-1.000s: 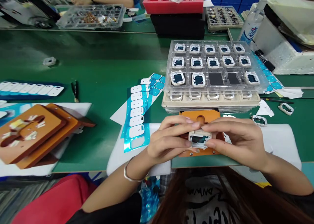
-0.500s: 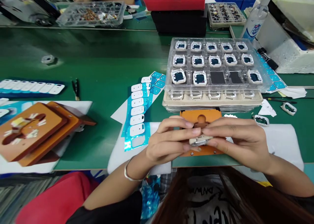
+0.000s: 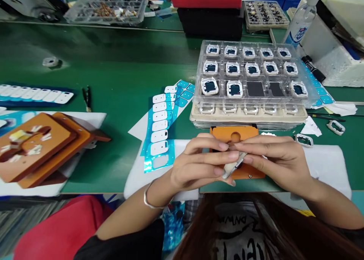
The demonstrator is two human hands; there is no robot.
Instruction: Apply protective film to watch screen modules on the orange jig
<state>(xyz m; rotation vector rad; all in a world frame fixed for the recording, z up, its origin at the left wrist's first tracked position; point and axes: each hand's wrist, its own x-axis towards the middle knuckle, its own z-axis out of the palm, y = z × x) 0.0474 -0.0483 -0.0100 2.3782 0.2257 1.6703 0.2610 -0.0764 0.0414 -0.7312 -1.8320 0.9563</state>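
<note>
Light: bright, overhead
Glare: clear plastic compartment tray (image 3: 310,96)
Blur: small white plastic frame (image 3: 233,166) between left hand (image 3: 199,165), right hand (image 3: 274,161)
Edges: bent

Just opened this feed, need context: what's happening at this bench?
A person holds a small white frame, tilted, between left hand and right hand, over an orange jig. Behind it a clear tray holds rows of like frames, two pockets bare. Sticker sheets lie to the left.

We find no fully legible text at this station. The white shirt (image 3: 239,229) carries black printed lettering, partly covered, which we cannot read with certainty. The bottle (image 3: 299,24) bears a blue label whose print is too small to read.
</note>
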